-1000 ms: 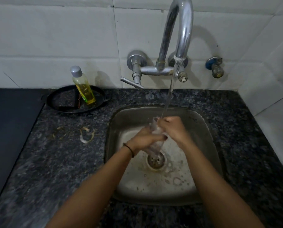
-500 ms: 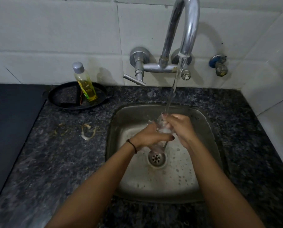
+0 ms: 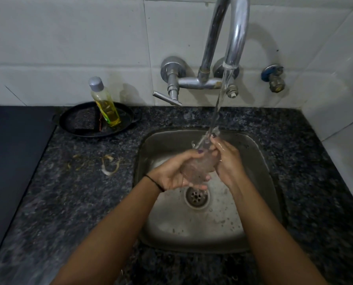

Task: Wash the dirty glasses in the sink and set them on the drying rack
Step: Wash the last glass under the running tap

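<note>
Glass [image 3: 198, 167] tilted under tap stream, gripped by left hand [image 3: 172, 173] and right hand [image 3: 226, 159] over sink [image 3: 259, 161].

glass [image 3: 198, 168]: clear, wet | sink [image 3: 259, 161]: dull brushed steel, water-spotted | faucet [image 3: 236, 38]: shiny chrome | countertop [image 3: 89, 192]: speckled dark polished granite | wall tiles [image 3: 68, 38]: smooth glazed white | oil bottle [image 3: 106, 105]: clear plastic, grey cap

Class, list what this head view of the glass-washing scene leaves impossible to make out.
- Glass: blurred, wrapped by left hand and right hand; cleanliness unclear.
- Faucet: top cut off by upper edge.
- Drying rack: out of frame.
- Bottle: label too small.
</note>
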